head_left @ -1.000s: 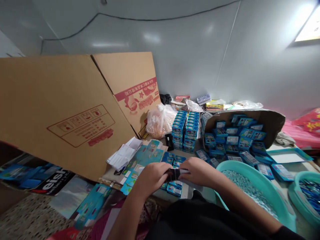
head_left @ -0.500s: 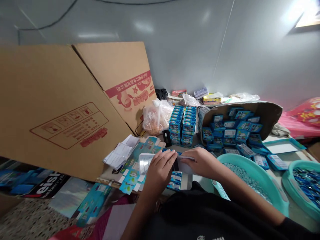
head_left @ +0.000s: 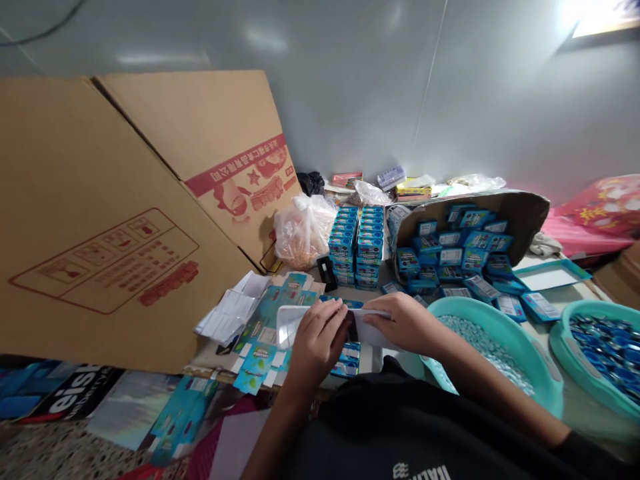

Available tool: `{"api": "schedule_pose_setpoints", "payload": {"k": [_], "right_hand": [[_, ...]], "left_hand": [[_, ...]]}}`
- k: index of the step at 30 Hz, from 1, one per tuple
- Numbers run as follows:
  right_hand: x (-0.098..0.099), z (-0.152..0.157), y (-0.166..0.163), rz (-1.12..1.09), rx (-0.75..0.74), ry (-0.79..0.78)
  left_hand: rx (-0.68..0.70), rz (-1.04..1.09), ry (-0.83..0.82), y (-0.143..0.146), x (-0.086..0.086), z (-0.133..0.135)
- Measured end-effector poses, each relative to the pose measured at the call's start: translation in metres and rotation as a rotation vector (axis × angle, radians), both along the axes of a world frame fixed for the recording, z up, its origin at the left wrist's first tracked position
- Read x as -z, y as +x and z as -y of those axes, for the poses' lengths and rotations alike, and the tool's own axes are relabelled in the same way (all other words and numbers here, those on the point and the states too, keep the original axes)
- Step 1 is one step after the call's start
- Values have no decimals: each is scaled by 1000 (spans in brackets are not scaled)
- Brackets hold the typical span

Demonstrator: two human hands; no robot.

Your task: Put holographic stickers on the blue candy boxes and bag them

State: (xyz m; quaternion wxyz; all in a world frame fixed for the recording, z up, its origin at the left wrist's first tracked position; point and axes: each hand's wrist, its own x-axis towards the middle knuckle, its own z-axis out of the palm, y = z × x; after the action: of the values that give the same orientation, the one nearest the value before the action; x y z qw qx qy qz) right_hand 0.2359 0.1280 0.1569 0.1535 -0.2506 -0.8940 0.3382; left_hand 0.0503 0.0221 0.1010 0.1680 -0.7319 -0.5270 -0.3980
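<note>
— What's this corner like?

— Grey wall [head_left: 350, 100] behind and a low table [head_left: 575, 295] crowded from edge to edge. A big cardboard box [head_left: 125, 220] leans in from the left. A knotted plastic bag [head_left: 303, 230] sits at its foot.

— And the person?

— Seated close, both arms out over the near edge. The left hand [head_left: 317, 340] and the right hand [head_left: 405, 323] share a pale flat piece [head_left: 289, 325], held low over the table just in front of the body. The left hand's fingers are wrapped over its middle, and the right hand pinches its upper edge from the other side. Something small and dark shows between the hands. I can't tell what it is.

— What's under it?

— Flat blue box blanks [head_left: 265, 333], spread beside some white folded leaflets [head_left: 230, 313].

— Further back?

— Two neat stacks of blue boxes [head_left: 357, 247], with a small black item [head_left: 326, 272] just left of them. To the right a tipped carton [head_left: 530, 217] spills more of the same boxes.

— And the tubs?

— A teal basin [head_left: 540, 393] of pale pellets sits right by the right forearm. A second basin [head_left: 560, 347] further right holds blue pieces.
</note>
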Motion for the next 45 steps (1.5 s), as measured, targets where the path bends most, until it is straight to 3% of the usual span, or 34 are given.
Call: {"api": "schedule_pose_setpoints", "payload": {"k": [12,23,45], "right_hand": [[-3,-4,0,-9,21,4],[-5,-3,-2,14,4,-13],[-2,-6,-2,-15,-14,-68]], "left_hand": [[-14,-84,104,-3,0,-7],[-28,-69,44,-3,5,-8],[6,-110,102,-6,17,-11]]}}
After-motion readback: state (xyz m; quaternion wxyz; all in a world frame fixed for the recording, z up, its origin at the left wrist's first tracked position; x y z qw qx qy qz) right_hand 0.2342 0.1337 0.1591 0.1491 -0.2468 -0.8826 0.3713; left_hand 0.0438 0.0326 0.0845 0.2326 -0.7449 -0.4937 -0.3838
